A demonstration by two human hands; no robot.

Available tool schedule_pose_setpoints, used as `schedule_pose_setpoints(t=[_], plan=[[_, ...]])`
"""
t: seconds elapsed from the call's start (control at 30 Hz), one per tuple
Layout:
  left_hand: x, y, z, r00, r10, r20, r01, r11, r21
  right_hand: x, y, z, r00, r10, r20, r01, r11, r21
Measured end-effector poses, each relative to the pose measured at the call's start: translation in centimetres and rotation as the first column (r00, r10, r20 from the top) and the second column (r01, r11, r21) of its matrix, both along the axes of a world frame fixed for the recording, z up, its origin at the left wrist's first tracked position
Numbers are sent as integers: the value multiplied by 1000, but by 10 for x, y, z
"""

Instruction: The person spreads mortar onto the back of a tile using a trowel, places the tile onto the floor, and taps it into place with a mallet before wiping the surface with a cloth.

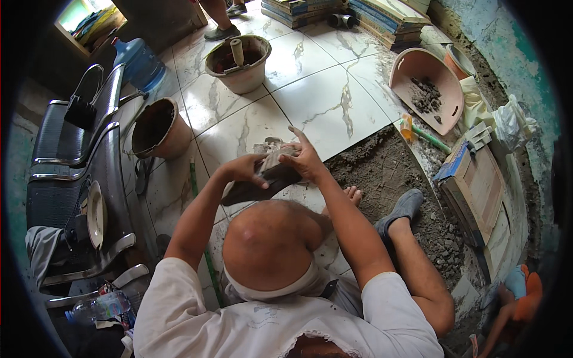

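Observation:
Above my raised knee, both hands hold a dark grey, shoe-shaped thing with pale, ridged, frayed material along its top. My left hand curls around its left side, thumb toward me. At the right end, my right hand pinches the pale part, one finger pointing up and away. The underside and the inner fingertips are hidden. One of my feet is bare, near the exposed mortar bed; the other wears a grey slip-on shoe.
Two mortar buckets stand ahead, a grey one with a handled tool and a brownish one. Metal chairs line the left. On the right are a cut pink container, a green level-like bar and boxed tiles. A person's foot is at the back.

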State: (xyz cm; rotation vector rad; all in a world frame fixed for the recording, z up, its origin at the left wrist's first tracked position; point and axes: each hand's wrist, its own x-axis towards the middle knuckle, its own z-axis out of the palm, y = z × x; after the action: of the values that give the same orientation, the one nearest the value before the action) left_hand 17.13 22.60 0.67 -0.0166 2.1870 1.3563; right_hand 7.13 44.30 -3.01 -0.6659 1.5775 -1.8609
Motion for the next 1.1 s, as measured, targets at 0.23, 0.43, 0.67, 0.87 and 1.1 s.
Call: schedule_pose_setpoints(t=[0.23,0.43,0.67,0.87,1.1], plan=[[124,-108,-88,797,383,467,-501,852,155,-7,-15,-93,498,503,-706,306,660,686],[167,-122,-124,474,610,635,-819,571,62,-8,-5,-62,788,387,-479,-11,786,618],[153,-111,-124,875,423,235,-318,869,-378,-31,193,89,962,-93,257,44,980,192],[82,-14,-37,772,580,-259,-616,783,-83,84,218,38,786,-598,157,604,797,13],[9,171,9,912,409,-5,-259,586,767,137,161,-68,512,-792,-333,859,468,208]])
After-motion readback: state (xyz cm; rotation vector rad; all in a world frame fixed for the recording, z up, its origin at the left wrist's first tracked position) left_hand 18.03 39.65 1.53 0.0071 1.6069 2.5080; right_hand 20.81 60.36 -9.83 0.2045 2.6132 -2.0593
